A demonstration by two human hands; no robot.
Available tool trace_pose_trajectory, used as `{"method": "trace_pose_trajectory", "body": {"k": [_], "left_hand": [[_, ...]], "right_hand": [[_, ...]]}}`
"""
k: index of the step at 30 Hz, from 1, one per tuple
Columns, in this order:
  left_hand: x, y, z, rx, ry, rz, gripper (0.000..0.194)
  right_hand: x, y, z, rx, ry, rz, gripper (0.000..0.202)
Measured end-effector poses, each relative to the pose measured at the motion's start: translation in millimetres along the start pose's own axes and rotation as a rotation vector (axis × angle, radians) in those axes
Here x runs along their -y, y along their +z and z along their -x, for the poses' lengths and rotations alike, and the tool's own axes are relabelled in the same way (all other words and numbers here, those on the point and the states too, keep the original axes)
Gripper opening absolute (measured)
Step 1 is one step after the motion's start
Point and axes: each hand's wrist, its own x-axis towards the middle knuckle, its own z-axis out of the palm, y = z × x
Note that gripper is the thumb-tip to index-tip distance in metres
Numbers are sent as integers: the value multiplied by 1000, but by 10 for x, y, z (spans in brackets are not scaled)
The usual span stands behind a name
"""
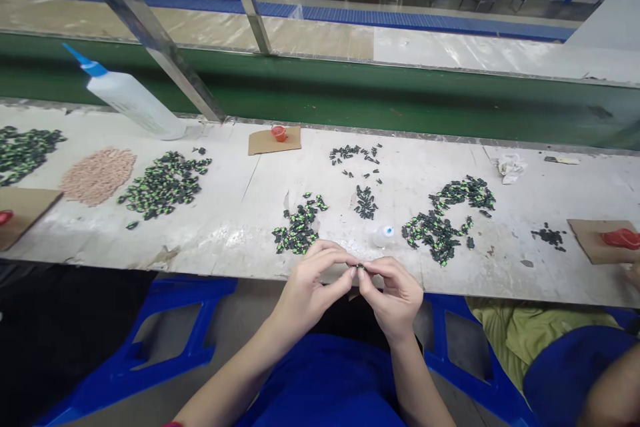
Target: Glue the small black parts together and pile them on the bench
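Just over the near edge of the white worktable (240,227), my left hand (320,280) and my right hand (393,290) meet fingertip to fingertip. Between them they pinch a small dark part (359,267) with a hint of green; the fingers cover most of it. Beyond my left hand lies a pile of black-and-green small parts (297,227). A cluster of plain dark pieces (366,203) sits further ahead. Close past my right hand stands a small white bottle with a blue tip (384,235), and to its right spreads another black-and-green pile (440,233).
Left are a large white squeeze bottle (135,103), a pinkish heap of small pieces (99,175) and more black-and-green parts (165,183). A red cup (279,133) rests on cardboard (260,142). Behind runs a green belt (350,93). A person in blue (575,373) sits at right.
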Motion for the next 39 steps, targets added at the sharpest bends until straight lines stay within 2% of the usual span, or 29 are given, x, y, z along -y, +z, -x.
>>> {"method": "trace_pose_trajectory", "body": {"k": [5,8,12,16,21,28,31,36,39], "left_hand": [[-130,60,75,-99,169,-99,11],[-183,93,125,-155,221,-169,13],[-153,115,156,-159,228,-181,15],[-73,115,150,-156,151,-149,16],[-26,99,125,-167,165,-187,12],[-23,13,87,-109,195,-292,21],[-31,-1,79,-85,189,-323,24],[-39,38,100,-152,199,-319,22],[-34,63,104,-153,225,-331,23]], "right_hand": [[29,22,52,-64,39,-61,14],[62,40,55,-91,69,-130,16],[73,74,39,-169,195,-199,19],[40,104,45,-229,349,-256,22],[30,100,49,-172,410,-269,19],[95,29,0,-50,361,-213,21],[101,28,-5,-42,368,-211,19],[93,55,-17,-46,390,-216,19],[76,31,-33,-32,387,-226,19]]}}
